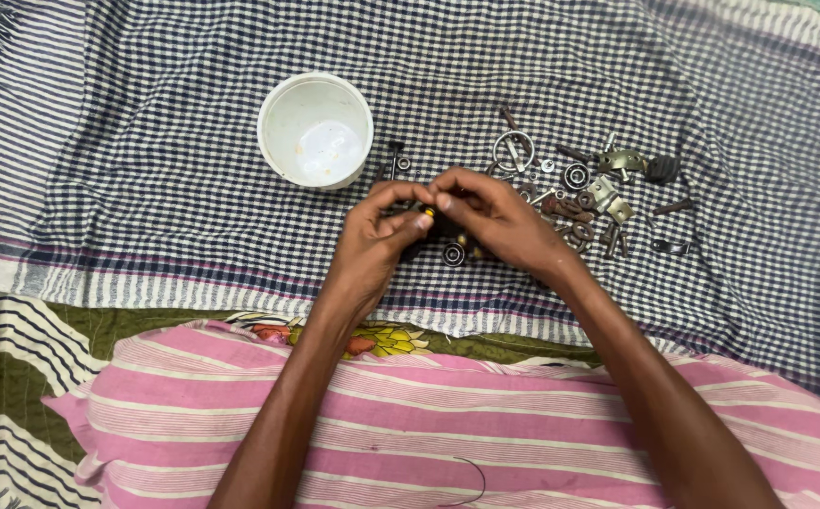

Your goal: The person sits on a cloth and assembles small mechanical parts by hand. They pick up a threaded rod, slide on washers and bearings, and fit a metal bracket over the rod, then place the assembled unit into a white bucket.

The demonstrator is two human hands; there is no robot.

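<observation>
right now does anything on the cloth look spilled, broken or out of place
Nothing looks spilled or broken. The metal parts lie loose and unsorted on the checked cloth beside the right hand, some looking rusty brown. The white tub stands upright. Both hands, left hand too, hold a small dark part, mostly hidden.

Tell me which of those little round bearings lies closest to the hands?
The bearing just below the hands, under the left hand and right hand. The other bearing sits farther right among the scattered metal parts.

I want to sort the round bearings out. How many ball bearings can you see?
3: one bearing on the checked cloth just below the hands, one in the hardware pile, a small one by the white cup. More may be hidden.
</observation>
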